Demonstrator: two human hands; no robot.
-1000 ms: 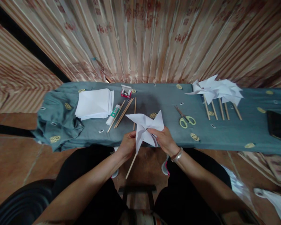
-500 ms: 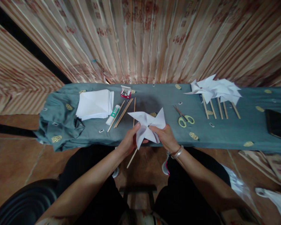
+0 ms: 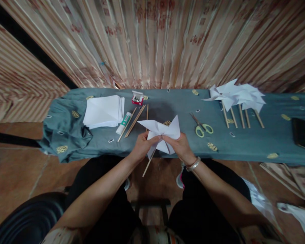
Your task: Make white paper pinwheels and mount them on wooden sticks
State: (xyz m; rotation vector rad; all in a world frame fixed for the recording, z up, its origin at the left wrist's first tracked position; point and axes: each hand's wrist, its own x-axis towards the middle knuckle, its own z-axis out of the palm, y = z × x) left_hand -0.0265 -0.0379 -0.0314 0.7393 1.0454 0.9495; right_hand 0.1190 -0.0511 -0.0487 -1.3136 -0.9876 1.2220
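Note:
A white paper pinwheel (image 3: 156, 127) is held between my two hands over the table's front edge, its points spread. My left hand (image 3: 142, 145) grips it from the left, and my right hand (image 3: 181, 145), with a bracelet at the wrist, from the right. Both thumbs press together at the pinwheel's centre; the fingers behind the paper are mostly hidden. From beneath the paper a thin wooden stick (image 3: 147, 168) slants down to the left. Just beyond lie a glue stick (image 3: 124, 123) and loose wooden sticks (image 3: 135, 122).
Green-handled scissors (image 3: 201, 128) lie right of my hands. Several finished pinwheels (image 3: 240, 95) on sticks rest farther right, near a dark flat device (image 3: 303, 134). A stack of white paper (image 3: 103, 112) and a small red box of metal pins (image 3: 137, 98) are at the left on the patterned cloth (image 3: 173, 101).
My left thumb has moved inward to the pinwheel's centre, meeting the right thumb. The stick's lower end has swung slightly right and up. The view has shifted a little.

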